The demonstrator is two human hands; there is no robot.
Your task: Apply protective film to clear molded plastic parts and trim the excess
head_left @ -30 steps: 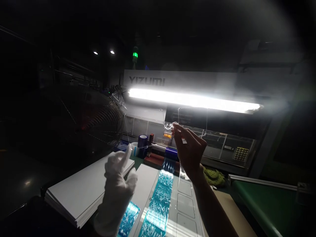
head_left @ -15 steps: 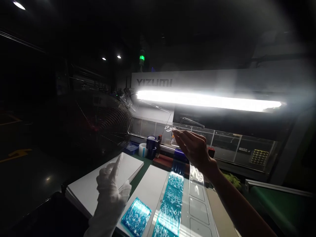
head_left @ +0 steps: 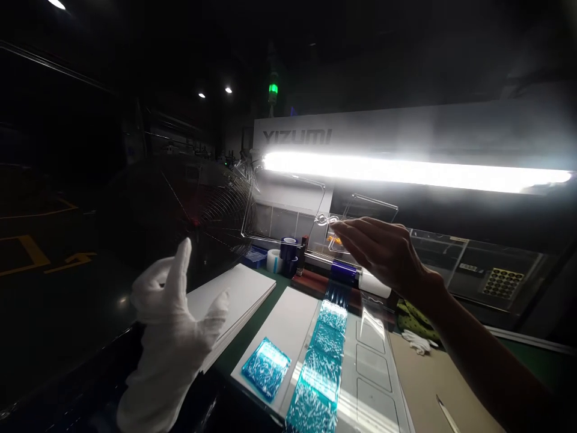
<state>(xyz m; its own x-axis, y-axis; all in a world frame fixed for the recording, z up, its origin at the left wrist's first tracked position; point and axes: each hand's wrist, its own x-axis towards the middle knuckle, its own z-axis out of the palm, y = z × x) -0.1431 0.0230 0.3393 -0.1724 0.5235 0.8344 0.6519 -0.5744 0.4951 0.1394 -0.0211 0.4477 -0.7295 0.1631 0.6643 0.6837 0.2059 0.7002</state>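
Centrally, one clear plastic moulding [head_left: 321, 220] with thin rectangular frames, raised above the worktop in front of the lit fluorescent tube [head_left: 406, 169], its looped middle pinched between the fingertips of the bare right hand [head_left: 387, 246]. At left, one white-gloved left hand [head_left: 164, 307], released, thumb and index finger spread apart, well away from the moulding and near a stack of white sheets [head_left: 237, 287]. Below, one textured teal film strip [head_left: 325, 340] runs from a dark blue roll [head_left: 344, 272], with a separate teal square [head_left: 267, 367] lying beside it on a white board [head_left: 282, 319].
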